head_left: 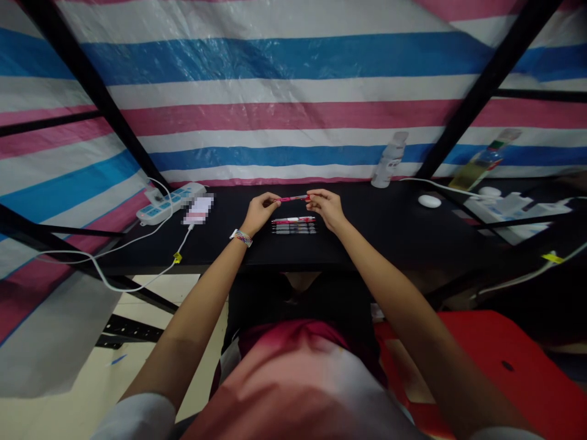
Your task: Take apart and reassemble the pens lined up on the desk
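A slim red pen [294, 198] with a clear middle is held level above the black table. My left hand [260, 211] pinches its left end, and a woven bracelet is round that wrist. At the pen's right end, my right hand [326, 208] grips with thumb and fingertips. Just below, nearer my body, a red and white pen [293, 219] lies on the table. Several dark, clear-barrelled pens [293, 230] lie in parallel beside it, forming a neat stack of rows. Neither hand touches these lying pens.
On the left are a power strip [172, 203], a phone [198, 209] and a white cable [98, 260]. A clear bottle [389, 160] and a white oval object [430, 201] stand right. Farther right are a yellowish bottle [479, 165] and a red stool [499, 366].
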